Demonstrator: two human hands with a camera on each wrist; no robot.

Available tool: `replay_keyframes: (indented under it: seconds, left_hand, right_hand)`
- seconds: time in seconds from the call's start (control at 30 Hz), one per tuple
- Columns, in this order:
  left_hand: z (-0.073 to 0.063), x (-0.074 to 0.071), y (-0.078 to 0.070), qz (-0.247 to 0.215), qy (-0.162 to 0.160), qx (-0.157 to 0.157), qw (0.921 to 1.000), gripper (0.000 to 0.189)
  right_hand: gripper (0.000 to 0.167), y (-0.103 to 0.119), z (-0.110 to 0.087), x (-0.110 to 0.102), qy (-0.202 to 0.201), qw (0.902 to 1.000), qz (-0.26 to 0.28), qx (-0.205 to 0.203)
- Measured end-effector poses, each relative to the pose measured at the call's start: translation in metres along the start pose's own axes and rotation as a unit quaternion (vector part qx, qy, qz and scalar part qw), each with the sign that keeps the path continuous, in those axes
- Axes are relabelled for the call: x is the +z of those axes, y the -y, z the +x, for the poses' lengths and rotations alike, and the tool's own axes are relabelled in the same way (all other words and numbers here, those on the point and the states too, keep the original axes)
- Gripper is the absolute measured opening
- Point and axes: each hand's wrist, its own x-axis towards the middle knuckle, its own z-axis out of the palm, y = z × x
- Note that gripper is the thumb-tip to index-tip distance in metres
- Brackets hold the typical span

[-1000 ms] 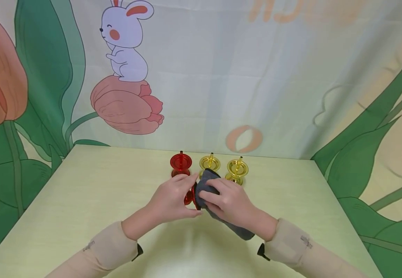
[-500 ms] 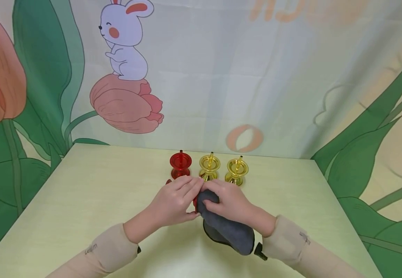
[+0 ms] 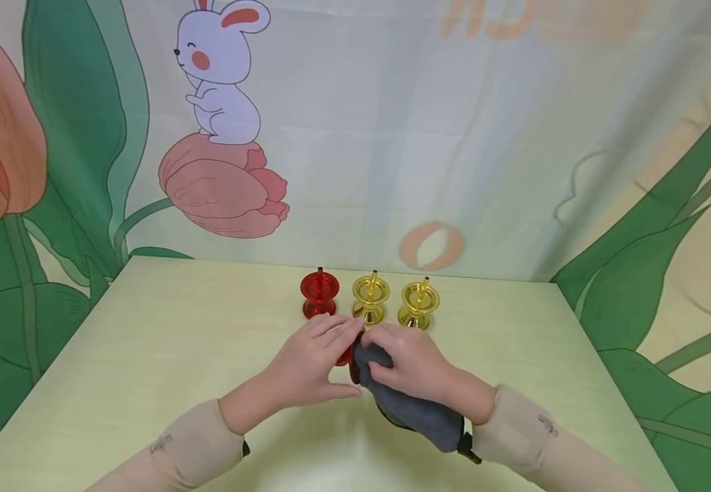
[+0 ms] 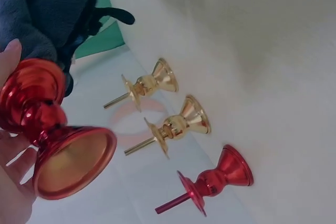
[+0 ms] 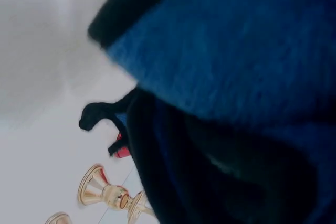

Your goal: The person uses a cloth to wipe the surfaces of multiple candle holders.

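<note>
My left hand (image 3: 306,363) holds a shiny red candle holder (image 4: 44,116) tilted on its side, its hollow base towards the left wrist camera. In the head view the fingers hide most of it. With my right hand (image 3: 413,363) I pinch a dark grey cloth (image 3: 416,413) and press it against the holder's dish end. The loose part of the cloth hangs below the right wrist. It fills much of the right wrist view and hides the fingertips there. Both hands are close together above the front of the table.
Behind my hands stand another red candle holder (image 3: 319,288) and two gold ones, a middle one (image 3: 370,290) and a right one (image 3: 419,299), upright in a row. A printed curtain (image 3: 355,137) hangs along the back edge of the pale table (image 3: 164,328).
The left fingers have stretched further across the red candle holder. The cloth has shifted on its dish end, and more of it hangs down to the right. The standing candle holders have not moved.
</note>
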Motion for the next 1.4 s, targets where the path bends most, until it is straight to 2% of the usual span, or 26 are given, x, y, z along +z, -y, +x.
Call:
replay_keyframes:
  seconds: [0.1, 0.2, 0.27, 0.37, 0.47, 0.57, 0.63, 0.67, 0.73, 0.83, 0.97, 1.07, 1.1, 1.17, 1.3, 1.37, 1.4]
  left_hand:
    - [0.005, -0.003, 0.003, -0.030, 0.062, -0.032, 0.9971, 0.099]
    - [0.010, -0.006, 0.005, -0.060, 0.122, -0.066, 0.9885, 0.097]
    - [0.012, -0.007, 0.005, -0.071, 0.140, -0.080, 0.9844, 0.094]
    - [0.012, -0.004, 0.004, -0.059, 0.123, -0.079, 0.9874, 0.088]
    - [0.010, 0.001, 0.002, -0.009, 0.073, -0.050, 0.9960, 0.082]
    - [0.008, 0.005, 0.001, 0.043, 0.022, -0.019, 0.9987, 0.080]
    - [0.007, 0.006, 0.002, 0.050, 0.008, -0.010, 0.9987, 0.083]
    - [0.007, 0.006, 0.002, 0.046, 0.012, -0.010, 0.9988, 0.085]
    - [0.007, 0.005, 0.004, 0.025, 0.032, -0.017, 0.9990, 0.090]
    - [0.009, -0.001, 0.007, -0.013, 0.086, -0.042, 0.9953, 0.095]
    - [0.015, -0.007, 0.009, -0.067, 0.166, -0.084, 0.9803, 0.095]
    - [0.017, -0.008, 0.009, -0.097, 0.196, -0.108, 0.9699, 0.090]
    - [0.017, -0.008, 0.008, -0.099, 0.195, -0.111, 0.9695, 0.088]
    - [0.016, -0.006, 0.008, -0.090, 0.174, -0.108, 0.9746, 0.085]
    - [0.012, 0.000, 0.006, -0.027, 0.092, -0.062, 0.9935, 0.083]
    - [0.010, 0.002, 0.005, 0.006, 0.059, -0.040, 0.9974, 0.083]
    - [0.010, 0.003, 0.005, 0.016, 0.052, -0.035, 0.9979, 0.084]
  right_hand:
    - [0.023, -0.002, -0.001, 0.001, -0.016, 0.9996, -0.014, -0.020]
    - [0.024, -0.004, -0.002, 0.003, -0.028, 0.9989, -0.015, -0.035]
    - [0.023, -0.005, -0.002, 0.005, -0.030, 0.9989, -0.010, -0.034]
    - [0.022, -0.007, -0.001, 0.006, -0.024, 0.9995, 0.018, -0.007]
    - [0.021, -0.008, 0.000, 0.008, -0.022, 0.9981, 0.049, 0.030]
    - [0.019, -0.009, 0.001, 0.009, -0.022, 0.9962, 0.066, 0.053]
    - [0.019, -0.010, 0.002, 0.009, -0.021, 0.9959, 0.067, 0.057]
    - [0.019, -0.009, 0.001, 0.009, -0.019, 0.9960, 0.065, 0.058]
    - [0.019, -0.009, 0.001, 0.009, -0.016, 0.9965, 0.059, 0.057]
    - [0.020, -0.010, 0.001, 0.009, -0.018, 0.9979, 0.042, 0.046]
    - [0.022, -0.009, 0.000, 0.010, -0.031, 0.9993, 0.018, 0.009]
    - [0.023, -0.008, 0.001, 0.011, -0.041, 0.9990, 0.014, -0.007]
    - [0.023, -0.008, 0.001, 0.011, -0.043, 0.9989, 0.017, -0.007]
    - [0.022, -0.008, 0.001, 0.012, -0.047, 0.9985, 0.029, 0.003]
    - [0.021, -0.008, 0.003, 0.011, -0.046, 0.9950, 0.075, 0.047]
    - [0.020, -0.009, 0.003, 0.010, -0.043, 0.9922, 0.096, 0.066]
    - [0.020, -0.009, 0.003, 0.010, -0.041, 0.9911, 0.104, 0.073]
